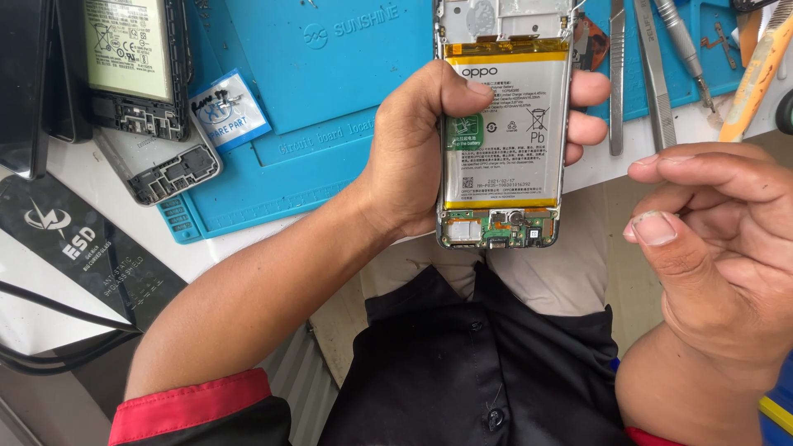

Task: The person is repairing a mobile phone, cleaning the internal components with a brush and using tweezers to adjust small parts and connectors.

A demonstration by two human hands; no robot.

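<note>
My left hand [413, 157] grips an opened smartphone [504, 190] with its back cover off, held upright over my lap at the table's edge. My thumb rests on its white battery with yellow edges [516, 157]; my fingertips wrap round the right side. A small green circuit board shows at the phone's bottom end [500, 229]. My right hand [719, 239] hovers to the right of the phone, fingers curled, thumb and forefinger pinched close together. Whether something tiny sits between them I cannot tell.
A blue repair mat [314, 91] covers the white table. On its left lie another opened phone [136, 66], a grey plastic frame piece [165, 165] and a small labelled bag [230, 107]. Metal tweezers [652, 74] and a screwdriver [681, 41] lie at right. A black anti-static bag [91, 256] lies lower left.
</note>
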